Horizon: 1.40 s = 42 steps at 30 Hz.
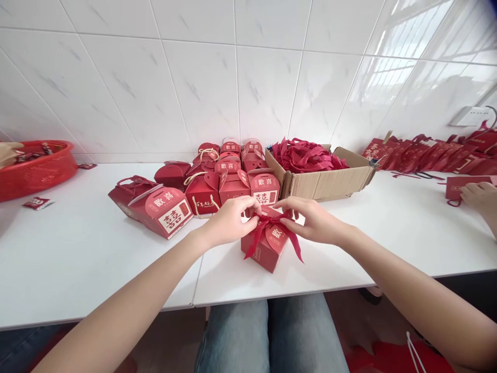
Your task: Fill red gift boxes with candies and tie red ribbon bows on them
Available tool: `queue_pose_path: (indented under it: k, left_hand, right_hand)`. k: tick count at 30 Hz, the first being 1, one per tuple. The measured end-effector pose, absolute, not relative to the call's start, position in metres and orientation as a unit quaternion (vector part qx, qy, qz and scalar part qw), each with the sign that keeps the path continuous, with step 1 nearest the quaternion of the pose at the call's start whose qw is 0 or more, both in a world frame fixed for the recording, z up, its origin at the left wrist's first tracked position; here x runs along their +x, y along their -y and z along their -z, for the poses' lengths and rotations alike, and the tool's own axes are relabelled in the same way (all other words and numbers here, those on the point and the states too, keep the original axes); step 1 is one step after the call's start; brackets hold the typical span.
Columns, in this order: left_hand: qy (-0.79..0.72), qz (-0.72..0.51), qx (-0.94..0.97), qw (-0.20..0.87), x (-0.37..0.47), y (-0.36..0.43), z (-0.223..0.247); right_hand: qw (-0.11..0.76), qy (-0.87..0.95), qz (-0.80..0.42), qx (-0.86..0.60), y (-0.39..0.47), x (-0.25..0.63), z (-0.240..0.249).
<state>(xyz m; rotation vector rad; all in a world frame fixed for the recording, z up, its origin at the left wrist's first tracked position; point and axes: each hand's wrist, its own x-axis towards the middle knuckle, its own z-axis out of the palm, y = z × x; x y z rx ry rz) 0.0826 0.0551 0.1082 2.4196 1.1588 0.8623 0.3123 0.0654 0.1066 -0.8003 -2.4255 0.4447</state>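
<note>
A small red gift box (267, 248) stands on the white table, one corner toward me. A dark red ribbon (295, 246) is tied in a bow across its top, with two tails hanging down the front. My left hand (233, 220) pinches the bow's left loop between thumb and fingers. On the other side, my right hand (310, 220) has its thumb and fingers closed on the right loop.
Several finished red boxes (202, 194) stand behind and left. A cardboard box (330, 184) of ribbons is behind my right hand. A red basket (39, 173) sits far left. Red bags (427, 155) line the right back, near another person's hand (481, 197). The table's front edge (279, 298) is close.
</note>
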Motion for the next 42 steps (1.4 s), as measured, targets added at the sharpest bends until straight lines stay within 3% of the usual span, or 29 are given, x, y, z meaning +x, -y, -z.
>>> queue_pose_path:
  k: [6,17,30,42]
  left_hand:
    - [-0.397,-0.245,0.857,0.220,0.080,-0.061,-0.111]
    - [-0.448,-0.283,0.787,0.316,0.093,-0.063,-0.106]
    - [-0.454,-0.316,0.773,0.311,0.100,-0.058,-0.096]
    - [-0.453,-0.309,0.803,0.234,0.099,-0.060,-0.099]
  right_hand:
    - [0.266,0.863,-0.237,-0.357,-0.067,0.314,-0.108]
    - [0.352,0.780,-0.332,-0.396,-0.063,0.307,-0.099]
    - [0.414,0.753,-0.312,-0.405,-0.055,0.308,-0.084]
    - [0.424,0.739,-0.317,-0.417,-0.052,0.306,-0.081]
